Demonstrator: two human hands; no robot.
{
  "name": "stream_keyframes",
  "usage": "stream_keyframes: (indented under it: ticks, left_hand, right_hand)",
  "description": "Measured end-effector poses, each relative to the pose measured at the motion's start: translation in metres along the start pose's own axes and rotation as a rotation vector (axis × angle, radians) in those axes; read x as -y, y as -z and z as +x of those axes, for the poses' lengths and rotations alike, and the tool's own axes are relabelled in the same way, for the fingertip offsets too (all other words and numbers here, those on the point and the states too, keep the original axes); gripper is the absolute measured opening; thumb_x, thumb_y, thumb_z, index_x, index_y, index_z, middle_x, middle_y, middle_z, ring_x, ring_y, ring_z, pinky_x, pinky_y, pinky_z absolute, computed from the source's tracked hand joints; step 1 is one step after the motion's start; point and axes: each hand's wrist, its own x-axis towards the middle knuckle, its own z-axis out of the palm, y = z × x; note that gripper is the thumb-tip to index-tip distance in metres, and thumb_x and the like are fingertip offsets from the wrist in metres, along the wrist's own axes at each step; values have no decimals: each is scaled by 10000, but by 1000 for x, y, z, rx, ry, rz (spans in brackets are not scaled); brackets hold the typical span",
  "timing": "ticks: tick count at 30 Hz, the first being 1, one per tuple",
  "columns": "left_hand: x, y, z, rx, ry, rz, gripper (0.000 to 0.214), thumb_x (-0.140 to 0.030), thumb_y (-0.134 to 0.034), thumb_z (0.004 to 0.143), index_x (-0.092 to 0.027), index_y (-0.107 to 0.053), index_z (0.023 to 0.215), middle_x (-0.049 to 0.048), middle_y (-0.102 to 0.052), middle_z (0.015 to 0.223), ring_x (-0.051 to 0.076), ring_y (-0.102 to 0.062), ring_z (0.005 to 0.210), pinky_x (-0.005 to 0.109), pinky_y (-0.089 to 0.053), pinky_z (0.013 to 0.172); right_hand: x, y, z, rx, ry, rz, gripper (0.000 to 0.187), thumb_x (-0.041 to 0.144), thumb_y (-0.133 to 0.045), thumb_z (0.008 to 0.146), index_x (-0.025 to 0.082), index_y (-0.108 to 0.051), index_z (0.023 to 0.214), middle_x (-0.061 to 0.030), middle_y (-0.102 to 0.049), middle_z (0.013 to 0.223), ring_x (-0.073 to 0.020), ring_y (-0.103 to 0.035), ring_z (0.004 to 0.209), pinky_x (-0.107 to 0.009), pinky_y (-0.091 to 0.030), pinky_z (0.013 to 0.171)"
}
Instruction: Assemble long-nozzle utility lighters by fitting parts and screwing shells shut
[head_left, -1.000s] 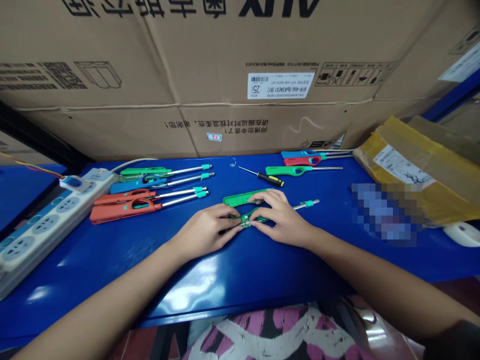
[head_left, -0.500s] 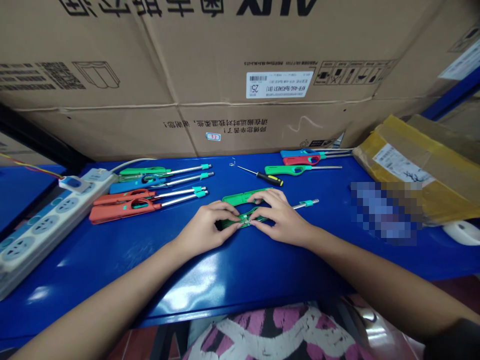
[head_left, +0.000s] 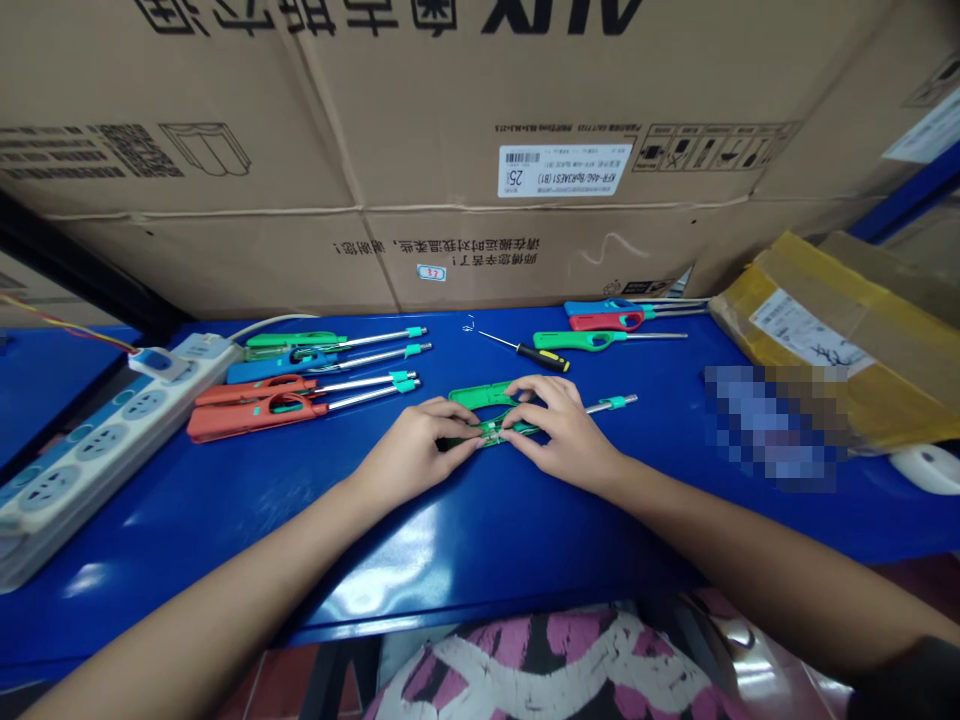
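Observation:
An opened green gas lighter (head_left: pixel 492 432) lies on the blue table, its inner parts showing and its metal tube pointing right. My left hand (head_left: pixel 420 445) is closed on the lighter's left end, thumb and fingers pinching it. My right hand (head_left: pixel 555 425) is closed at its middle, thumb and fingertips on the inner parts; any small part between them is too small to make out. Just behind lies a loose green casing half (head_left: pixel 478 396), partly covered by my right fingers. A black and yellow screwdriver (head_left: pixel 544 357) rests farther back, beside tiny screws (head_left: pixel 469 326).
Several lighters, including an orange one (head_left: pixel 259 415), lie on the left beside a white power strip (head_left: pixel 105 440). Other lighters, one green (head_left: pixel 574 341), lie at the back right near a yellow-taped carton (head_left: pixel 832 340). A large cardboard box (head_left: pixel 262 250) stands behind.
The camera view has shifted slightly. My right fingertips have moved a little over the opened lighter; both hands stay at it.

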Motion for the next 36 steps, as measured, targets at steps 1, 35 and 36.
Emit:
stream_keyframes:
  ticks: [1,35,36]
  left_hand:
    - [0,0,1,1,-2,1,129,-232,-709,901,-211,-813,973,75,-770,975,198,-715,871,350,-599,795]
    - [-4,0,-4,-12,-151,203,189,-236,-630,951,-183,-771,1065,76,-772,1054,214,-716,926,371,-608,830]
    - [-4,0,-4,-11,-151,208,189,-230,-621,957,-183,-776,1055,74,-773,1048,212,-715,921,369,-608,824]
  right_hand:
    - [1,-1,0,-8,-28,-3,51,277,-686,906,232,-677,884,-78,-629,1181,-228,-605,1081,-466,-358,1024]
    - [-22,43,8,301,77,-40,145,214,-524,967,208,-625,1072,-82,-665,1072,-229,-618,1021,-394,-469,907]
    - [-23,45,7,315,78,-45,146,207,-525,965,205,-625,1071,-81,-667,1070,-228,-619,1017,-392,-469,910]
